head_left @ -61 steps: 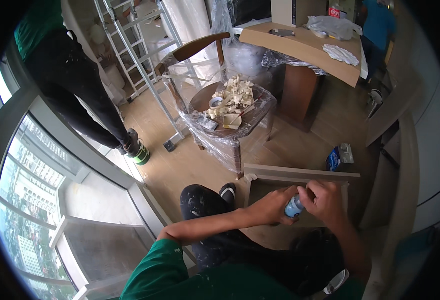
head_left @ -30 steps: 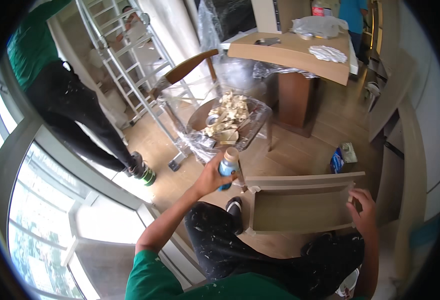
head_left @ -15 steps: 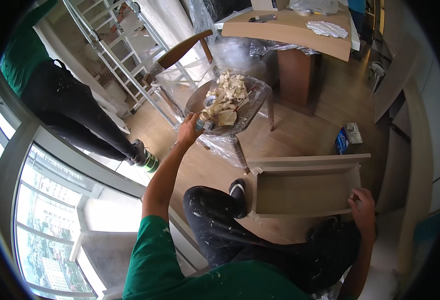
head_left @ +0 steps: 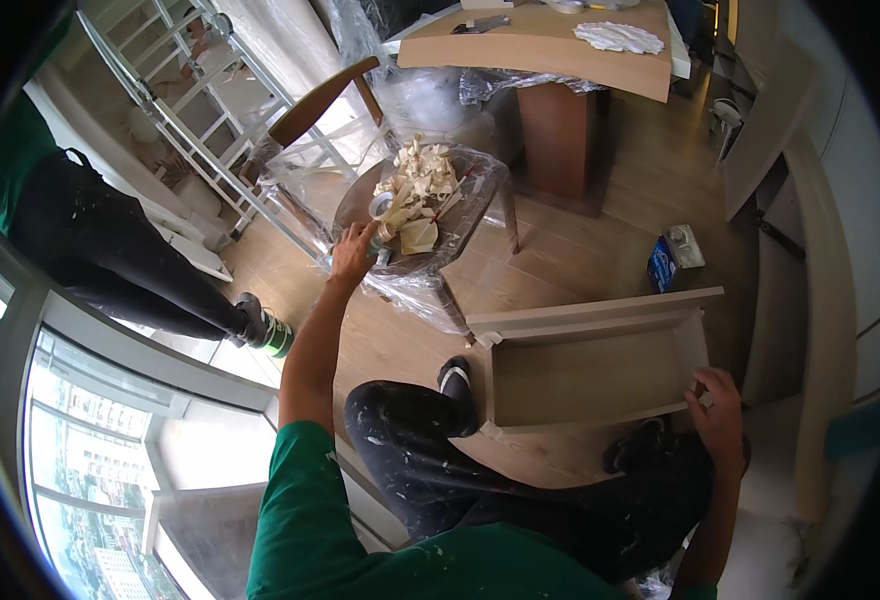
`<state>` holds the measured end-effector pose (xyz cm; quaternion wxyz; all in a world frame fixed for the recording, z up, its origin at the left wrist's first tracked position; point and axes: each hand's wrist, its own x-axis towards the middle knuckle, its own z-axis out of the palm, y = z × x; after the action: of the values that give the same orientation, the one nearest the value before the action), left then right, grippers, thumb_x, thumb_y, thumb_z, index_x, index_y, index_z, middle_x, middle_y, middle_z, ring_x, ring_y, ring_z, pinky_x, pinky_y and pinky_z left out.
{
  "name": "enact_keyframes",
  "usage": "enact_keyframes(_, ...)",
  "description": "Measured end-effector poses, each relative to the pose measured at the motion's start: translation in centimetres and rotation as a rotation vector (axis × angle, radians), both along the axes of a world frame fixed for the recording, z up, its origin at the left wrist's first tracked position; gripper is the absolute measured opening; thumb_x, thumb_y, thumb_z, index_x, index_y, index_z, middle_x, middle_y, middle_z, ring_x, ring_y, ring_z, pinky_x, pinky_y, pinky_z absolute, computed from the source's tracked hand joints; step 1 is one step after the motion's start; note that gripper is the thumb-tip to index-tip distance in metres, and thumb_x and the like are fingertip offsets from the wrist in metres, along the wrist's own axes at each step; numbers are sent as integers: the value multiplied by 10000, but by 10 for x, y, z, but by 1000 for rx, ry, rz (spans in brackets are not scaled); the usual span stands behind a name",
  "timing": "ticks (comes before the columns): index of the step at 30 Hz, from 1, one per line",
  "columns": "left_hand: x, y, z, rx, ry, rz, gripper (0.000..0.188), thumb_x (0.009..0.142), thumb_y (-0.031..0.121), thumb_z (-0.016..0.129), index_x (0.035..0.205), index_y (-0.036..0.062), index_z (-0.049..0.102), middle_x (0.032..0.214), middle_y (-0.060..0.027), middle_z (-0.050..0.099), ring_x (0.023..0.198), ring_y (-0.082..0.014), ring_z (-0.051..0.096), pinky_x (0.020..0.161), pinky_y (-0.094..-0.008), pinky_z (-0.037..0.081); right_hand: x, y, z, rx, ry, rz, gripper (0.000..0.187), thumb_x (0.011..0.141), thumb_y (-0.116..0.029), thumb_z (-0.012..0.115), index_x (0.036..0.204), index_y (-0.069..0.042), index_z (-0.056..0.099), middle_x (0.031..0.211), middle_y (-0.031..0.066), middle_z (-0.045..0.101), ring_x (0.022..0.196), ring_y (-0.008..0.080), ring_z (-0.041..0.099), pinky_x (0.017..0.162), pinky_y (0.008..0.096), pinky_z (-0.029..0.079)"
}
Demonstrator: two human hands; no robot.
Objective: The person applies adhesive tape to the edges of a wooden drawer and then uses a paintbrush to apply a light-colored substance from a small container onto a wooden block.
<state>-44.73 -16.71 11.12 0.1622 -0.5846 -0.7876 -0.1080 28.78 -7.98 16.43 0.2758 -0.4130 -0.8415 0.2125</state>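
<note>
With my arm stretched toward the plastic-wrapped chair [head_left: 475,215], my left hand [head_left: 352,252] is closed round a small clear bottle [head_left: 383,236] with a tan top, at the seat's near left edge. Beside it on the seat are a roll of tape [head_left: 380,206], a heap of crumpled cream tape scraps [head_left: 426,172] and a flat yellowish piece [head_left: 419,237]. My right hand [head_left: 717,405] has its fingers curled together by the near right corner of a shallow beige drawer-like box [head_left: 588,385]. What they hold, if anything, is too small to tell.
A cardboard-covered table [head_left: 530,50] holds a white glove [head_left: 618,38]. A blue and white box [head_left: 675,258] stands on the floor beyond the drawer. A metal ladder [head_left: 175,110] and another person's legs [head_left: 125,250] are at left, beside the window [head_left: 95,440].
My left hand has moved slightly farther over the chair seat with the bottle. My right hand stays by the drawer's corner. The whole view has shifted, so the room appears farther left.
</note>
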Motion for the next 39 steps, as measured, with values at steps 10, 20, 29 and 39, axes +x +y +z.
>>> enact_keyframes(10, -4, 20, -2, 3, 43, -27, 780, 711, 111, 862, 1420, 203, 550, 1273, -93, 596, 1198, -345, 588, 988, -505, 490, 6, -1, 0, 3, -5, -41, 359, 821, 31, 757, 1168, -12, 673, 1132, 154, 661, 899, 291, 669, 871, 394, 536)
enact_keyframes(20, -3, 26, -6, -17, 15, -21, 751, 728, 111, 848, 1411, 225, 556, 1292, -79, 597, 1217, -336, 586, 1006, -507, 485, 10, 2, -2, 1, -5, -37, 365, 818, 38, 753, 1171, -9, 673, 1133, 153, 663, 927, 301, 665, 830, 377, 538)
enact_keyframes(29, 2, 29, -7, -38, 49, 9, 736, 735, 108, 841, 1408, 214, 566, 1277, -85, 606, 1216, -332, 589, 1001, -506, 487, 11, 0, -2, -10, 21, -47, 365, 805, 56, 747, 1154, 0, 657, 1084, 147, 659, 914, 289, 642, 846, 373, 516)
enact_keyframes(39, 1, 29, -6, -46, 67, -4, 752, 740, 103, 837, 1428, 215, 555, 1274, -96, 604, 1209, -336, 589, 992, -509, 484, 11, 0, -1, -1, 11, -55, 384, 807, 41, 756, 1179, -6, 672, 1124, 146, 665, 905, 280, 661, 856, 381, 537)
